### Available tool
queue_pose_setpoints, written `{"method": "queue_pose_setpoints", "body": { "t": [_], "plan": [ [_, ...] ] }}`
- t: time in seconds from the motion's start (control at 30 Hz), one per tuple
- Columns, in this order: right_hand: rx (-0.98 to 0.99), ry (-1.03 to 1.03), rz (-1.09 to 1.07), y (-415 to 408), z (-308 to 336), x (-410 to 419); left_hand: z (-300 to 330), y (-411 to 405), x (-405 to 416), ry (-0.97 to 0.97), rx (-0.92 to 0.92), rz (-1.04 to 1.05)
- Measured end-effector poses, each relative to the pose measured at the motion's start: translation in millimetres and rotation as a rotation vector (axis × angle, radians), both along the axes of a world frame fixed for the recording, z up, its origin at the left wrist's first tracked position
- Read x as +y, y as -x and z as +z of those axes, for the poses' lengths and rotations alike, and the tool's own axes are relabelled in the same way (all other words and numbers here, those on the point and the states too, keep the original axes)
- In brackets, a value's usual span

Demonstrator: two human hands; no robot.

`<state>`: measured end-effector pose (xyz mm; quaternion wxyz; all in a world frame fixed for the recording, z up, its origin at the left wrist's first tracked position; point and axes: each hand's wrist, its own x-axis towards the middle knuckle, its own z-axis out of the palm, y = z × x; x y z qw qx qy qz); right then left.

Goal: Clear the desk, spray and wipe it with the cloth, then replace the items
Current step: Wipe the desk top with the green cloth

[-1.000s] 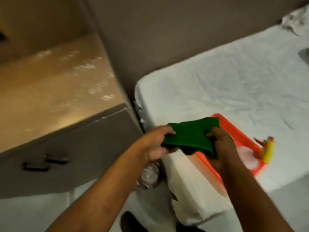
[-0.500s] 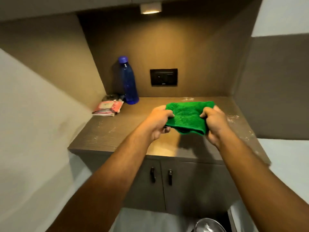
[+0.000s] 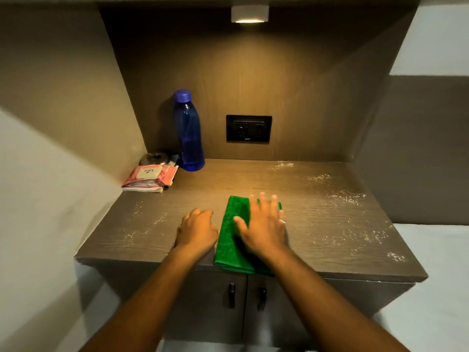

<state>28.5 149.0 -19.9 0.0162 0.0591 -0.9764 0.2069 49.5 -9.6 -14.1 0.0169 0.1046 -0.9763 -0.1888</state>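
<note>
One brown wood-grain desk top (image 3: 317,224) fills the middle of the frame, speckled with white droplets along its right and left parts. Below its front edge, at lower centre, are two grey cabinet doors (image 3: 210,308), each with one dark handle. One folded green terry cloth (image 3: 232,240) lies flat at the desk's front centre, its near end hanging over the edge. The right hand (image 3: 264,229) lies on the cloth, fingers spread, palm down. The left hand (image 3: 196,231) rests on the desk just left of the cloth, fingers loosely curled, holding nothing. At upper left stand one blue plastic bottle (image 3: 189,133), one pink wipes packet (image 3: 151,177) and, behind it, one small shiny object, unclear. One black wall socket (image 3: 248,128) sits above centre.
</note>
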Motion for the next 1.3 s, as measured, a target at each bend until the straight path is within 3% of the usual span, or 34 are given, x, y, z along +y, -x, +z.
{"method": "queue_pose_setpoints", "body": {
  "t": [0.13,0.33,0.43,0.57,0.77,0.9,1.03,1.13,1.3],
  "plan": [
    [-0.188,-0.181,0.117,15.2,-28.3,-8.2,-11.1,17.5,2.9,-0.009,0.043,-0.069],
    [-0.060,-0.223,0.151,1.3,-49.6,52.7,-27.7,45.0,14.8,-0.050,0.024,-0.121],
    [-0.040,-0.271,-0.035,-12.1,-53.0,150.3,-35.7,57.6,41.1,-0.023,-0.023,-0.175],
    [-0.173,-0.304,-0.325,-4.7,-41.0,267.8,-53.6,63.1,62.1,0.164,0.013,-0.203],
    [-0.197,-0.311,-0.456,75.9,-43.1,257.9,-65.1,68.9,62.7,0.238,0.045,-0.205],
    [-0.180,-0.305,-0.318,134.8,-39.3,195.3,-64.1,72.0,63.0,0.240,0.058,-0.183],
    [-0.116,-0.309,-0.044,114.3,-44.1,156.0,-60.9,74.5,62.5,0.230,0.043,-0.180],
    [-0.056,-0.326,0.067,60.1,-49.3,195.0,-63.5,69.7,61.2,0.231,0.021,-0.178],
    [-0.104,-0.347,-0.089,45.1,-42.1,285.4,-58.6,65.4,64.7,0.239,0.007,-0.172]
  ]
}}
